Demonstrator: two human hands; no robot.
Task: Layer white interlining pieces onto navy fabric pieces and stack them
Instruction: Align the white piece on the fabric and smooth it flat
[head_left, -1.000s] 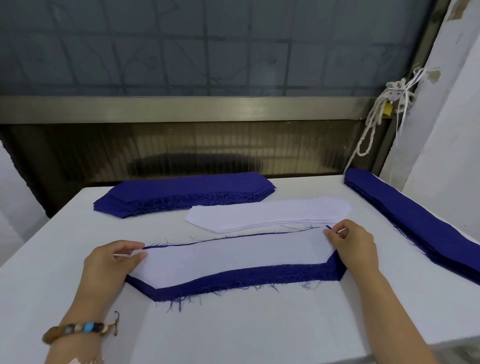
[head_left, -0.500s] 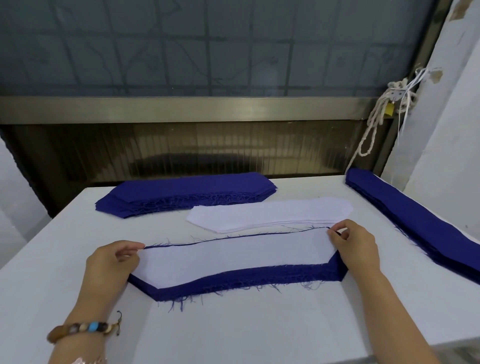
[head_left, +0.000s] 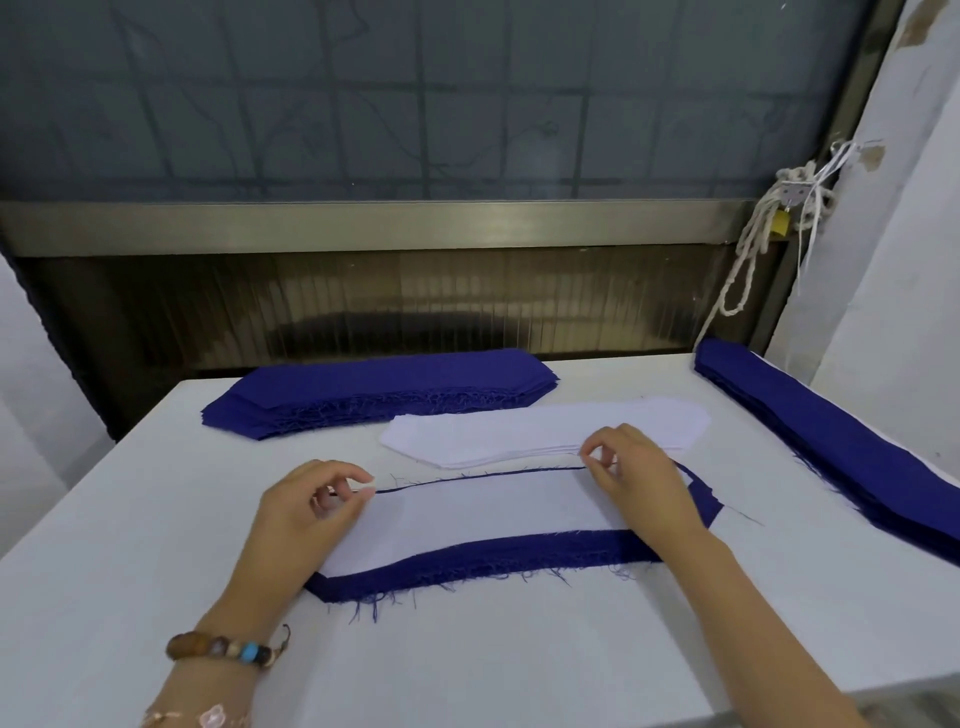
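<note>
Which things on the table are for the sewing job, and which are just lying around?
For the job:
- white interlining piece on the navy piece
- white interlining stack
- navy stack
- right-side navy stack
- left hand, right hand

Just lying about:
- rope
- padlock

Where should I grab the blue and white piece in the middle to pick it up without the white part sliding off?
Probably pinch both layers together at the far long edge, near each end, as the left hand and right hand are placed. There the white lining nearly meets the edge of the navy piece, so one pinch catches both. The near edge shows only navy.
</note>
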